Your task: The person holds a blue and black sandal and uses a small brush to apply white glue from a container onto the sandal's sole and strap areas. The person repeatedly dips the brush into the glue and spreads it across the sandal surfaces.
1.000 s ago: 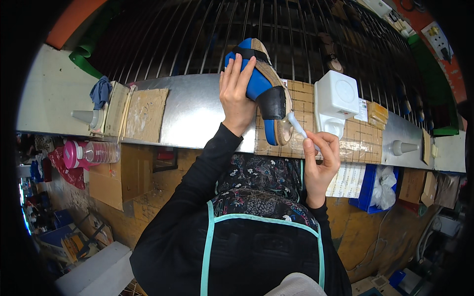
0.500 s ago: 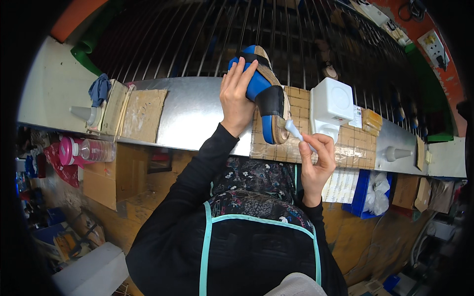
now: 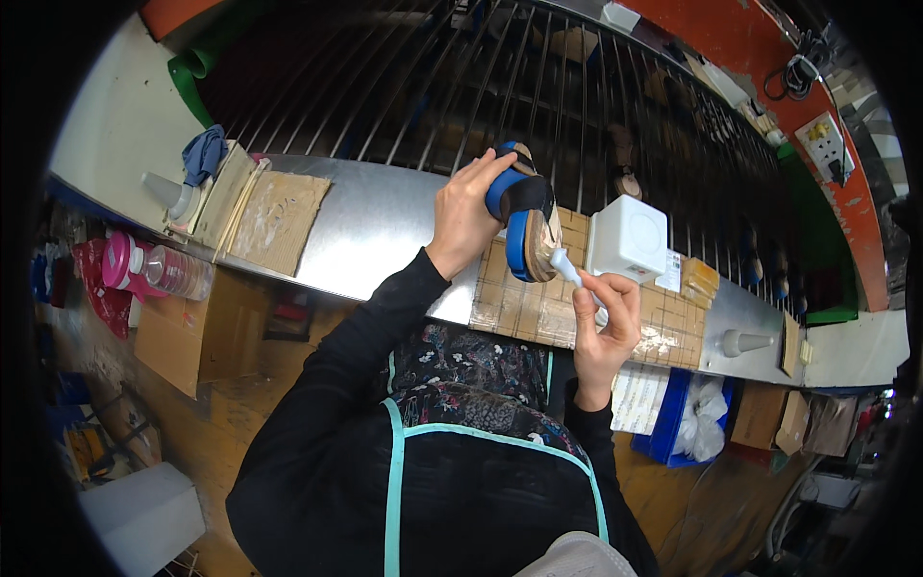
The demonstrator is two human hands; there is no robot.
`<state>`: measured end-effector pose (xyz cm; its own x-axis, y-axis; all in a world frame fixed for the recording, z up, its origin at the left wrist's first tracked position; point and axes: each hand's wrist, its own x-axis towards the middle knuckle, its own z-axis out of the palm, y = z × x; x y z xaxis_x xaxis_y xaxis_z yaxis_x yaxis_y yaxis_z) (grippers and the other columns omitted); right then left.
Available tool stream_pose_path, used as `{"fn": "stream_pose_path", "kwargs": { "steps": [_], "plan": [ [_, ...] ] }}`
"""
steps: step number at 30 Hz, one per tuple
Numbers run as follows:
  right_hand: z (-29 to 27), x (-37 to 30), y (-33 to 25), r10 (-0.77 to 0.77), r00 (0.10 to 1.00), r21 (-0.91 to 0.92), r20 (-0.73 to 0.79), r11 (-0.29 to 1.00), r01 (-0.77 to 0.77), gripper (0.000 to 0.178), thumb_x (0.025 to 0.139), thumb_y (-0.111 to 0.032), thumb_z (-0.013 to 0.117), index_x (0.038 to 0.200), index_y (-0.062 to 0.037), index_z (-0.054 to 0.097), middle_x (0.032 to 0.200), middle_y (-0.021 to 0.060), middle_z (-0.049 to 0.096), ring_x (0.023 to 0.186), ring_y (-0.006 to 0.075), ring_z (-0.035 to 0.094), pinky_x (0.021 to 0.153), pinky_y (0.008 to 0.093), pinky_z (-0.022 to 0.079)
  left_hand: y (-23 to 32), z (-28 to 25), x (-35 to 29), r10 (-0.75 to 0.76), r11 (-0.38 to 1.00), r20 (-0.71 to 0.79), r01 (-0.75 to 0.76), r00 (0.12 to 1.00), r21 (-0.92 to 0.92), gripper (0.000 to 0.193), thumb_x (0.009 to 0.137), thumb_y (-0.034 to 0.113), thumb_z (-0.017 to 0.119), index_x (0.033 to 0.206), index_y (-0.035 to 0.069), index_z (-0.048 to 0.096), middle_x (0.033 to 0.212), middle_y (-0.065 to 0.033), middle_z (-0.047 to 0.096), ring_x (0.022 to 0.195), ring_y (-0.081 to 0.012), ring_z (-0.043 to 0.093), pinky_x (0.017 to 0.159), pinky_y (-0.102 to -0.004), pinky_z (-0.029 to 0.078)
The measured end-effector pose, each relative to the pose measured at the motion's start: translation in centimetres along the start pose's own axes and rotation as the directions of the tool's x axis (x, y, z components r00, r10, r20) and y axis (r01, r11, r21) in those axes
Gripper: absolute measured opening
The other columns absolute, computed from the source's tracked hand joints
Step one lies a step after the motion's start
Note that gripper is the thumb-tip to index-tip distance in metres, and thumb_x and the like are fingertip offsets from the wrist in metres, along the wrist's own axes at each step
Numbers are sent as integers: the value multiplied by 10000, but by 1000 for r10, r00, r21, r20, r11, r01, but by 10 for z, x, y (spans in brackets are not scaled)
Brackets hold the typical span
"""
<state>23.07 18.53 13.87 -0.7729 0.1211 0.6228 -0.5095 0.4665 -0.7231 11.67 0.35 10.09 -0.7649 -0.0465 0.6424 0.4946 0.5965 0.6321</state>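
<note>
A blue sandal [image 3: 517, 245] with black straps and a tan footbed is tilted above the bench, its heel end toward me. My left hand [image 3: 463, 216] is closed around its far side, with some fingers behind it. Between the thumb and fingers of my right hand [image 3: 610, 332] is a small whitish brush-like tool [image 3: 565, 265]. Its pale tip is at the heel edge of the sandal; whether it touches, I cannot tell. Beneath lies a taped cardboard sheet [image 3: 519, 308]. A white plastic container [image 3: 630, 236] stands on it, right of the sandal.
A metal bench top [image 3: 370, 231] runs across, with a rack of metal bars [image 3: 423, 106] beyond. Left are a cardboard piece [image 3: 279, 216], a grey cone [image 3: 165, 192] and a blue cloth [image 3: 204, 154]. Right are a yellowish block [image 3: 700, 281], another cone [image 3: 745, 342] and a blue bin [image 3: 663, 423].
The sandal has been tipped so its heel faces me more and its toe is foreshortened. The tool's tip stays near the heel edge. The whole view has turned slightly.
</note>
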Motion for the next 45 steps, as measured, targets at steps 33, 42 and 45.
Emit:
{"fn": "stream_pose_path", "kwargs": {
  "steps": [33,42,45],
  "plan": [
    [-6,82,2,-263,933,150,245,961,232,195,769,5,735,959,-38,735,904,52,602,745,112,532,605,223,434,19,-46,26,-166,847,879,521,447,-105,474,514,-47,847,961,2,698,908,-95,715,883,-205,663,798,-324,526],
    [-6,76,6,-261,927,147,270,962,228,186,769,-5,740,954,-32,737,894,53,601,747,123,530,607,230,437,10,-36,8,-13,728,958,659,288,-188,509,529,-64,864,1005,-16,687,972,-125,711,922,-215,665,822,-315,528],
    [-5,71,9,-240,931,156,276,967,203,181,770,-10,743,950,-30,738,892,55,599,753,128,535,607,232,441,14,-39,5,-7,657,983,742,183,-134,526,533,-64,862,1025,-25,680,984,-138,709,948,-217,662,845,-310,525]
  ]
}}
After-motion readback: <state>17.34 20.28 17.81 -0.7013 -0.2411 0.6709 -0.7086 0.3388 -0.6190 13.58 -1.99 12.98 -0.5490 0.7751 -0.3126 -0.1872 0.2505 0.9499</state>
